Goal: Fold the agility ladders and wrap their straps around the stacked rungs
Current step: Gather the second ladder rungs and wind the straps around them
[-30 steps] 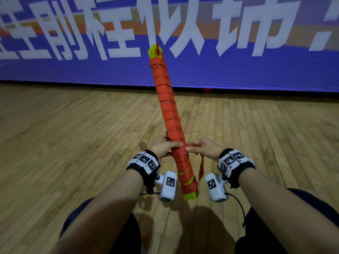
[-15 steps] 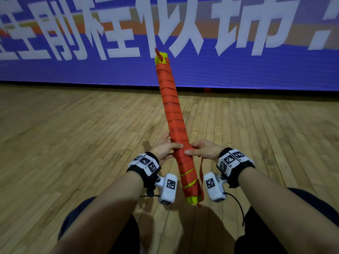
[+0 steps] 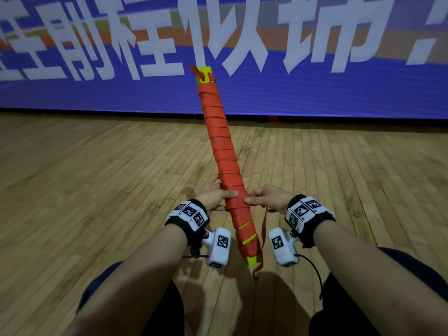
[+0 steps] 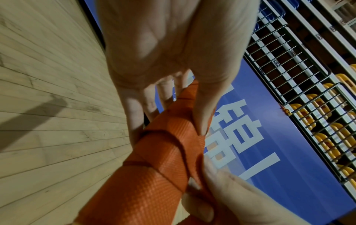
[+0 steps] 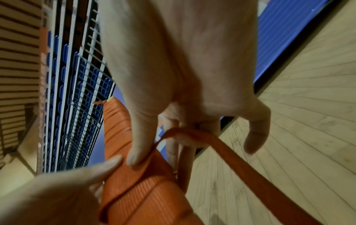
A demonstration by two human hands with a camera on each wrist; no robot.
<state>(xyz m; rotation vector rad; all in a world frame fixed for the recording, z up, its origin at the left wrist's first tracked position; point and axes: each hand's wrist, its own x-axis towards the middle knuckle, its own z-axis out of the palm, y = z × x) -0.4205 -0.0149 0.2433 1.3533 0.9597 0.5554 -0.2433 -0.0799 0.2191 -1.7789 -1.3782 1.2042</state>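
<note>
Wooden plank floor (image 3: pixel 97 190); blue banner (image 3: pixel 339 93) with white characters along wall; metal railing (image 4: pixel 289 68), yellow seats (image 4: pixel 327 144) behind.

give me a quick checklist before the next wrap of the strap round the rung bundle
1. Left hand grips the rung bundle: ok.
2. Right hand holds the strap, thumb pressing the last turn: ok.
3. Loose strap tail hangs free, not snagged: ok.
4. Wrap covers the near end: not ok, yellow rungs show through gaps.
5. Far strap end secured: cannot tell.
</note>
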